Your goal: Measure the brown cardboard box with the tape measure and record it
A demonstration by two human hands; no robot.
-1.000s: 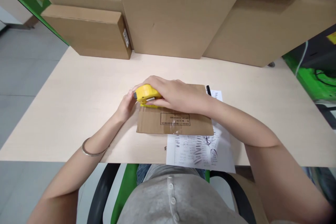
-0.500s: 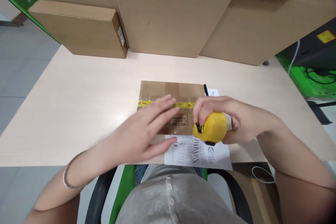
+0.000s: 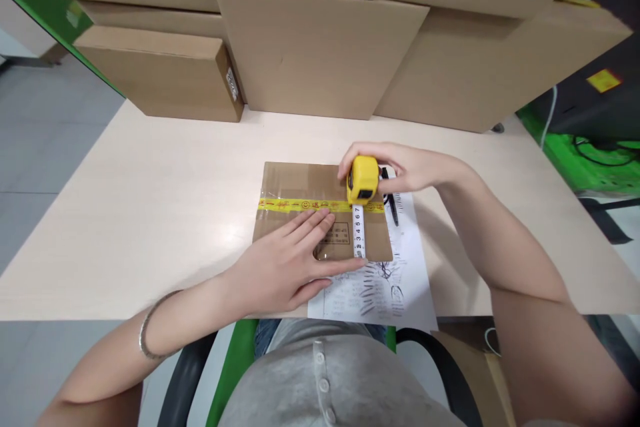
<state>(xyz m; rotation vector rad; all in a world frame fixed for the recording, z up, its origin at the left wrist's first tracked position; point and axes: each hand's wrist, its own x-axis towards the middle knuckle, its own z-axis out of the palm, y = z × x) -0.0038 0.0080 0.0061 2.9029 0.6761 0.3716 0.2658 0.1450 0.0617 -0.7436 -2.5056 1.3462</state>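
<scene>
A small cardboard box [image 3: 295,179] with a yellow printed tape band lies flat on the desk. My right hand [image 3: 395,163] grips a yellow tape measure [image 3: 364,177] over its right part. The white blade [image 3: 358,232] is pulled out across the box toward me, with numbers up to about 7 showing. My left hand [image 3: 295,253] lies with fingers stretched on the box's near left part. One fingertip of it touches the blade's end at the near edge. Under the box is a paper sheet with handwritten marks [image 3: 373,297]. Beside the box's right edge rests a black pen [image 3: 393,207].
Large cardboard boxes [image 3: 320,53] stand stacked along the back of the desk [image 3: 150,213]. A flatter carton [image 3: 155,77] is at the back left. Dark equipment with cables [image 3: 595,107] stands to the right. A chair armrest [image 3: 185,380] is below the desk edge.
My right hand has moved up and left with the tape measure, and the blade is now drawn out. My left hand has come down onto the box, touching the blade's end.
</scene>
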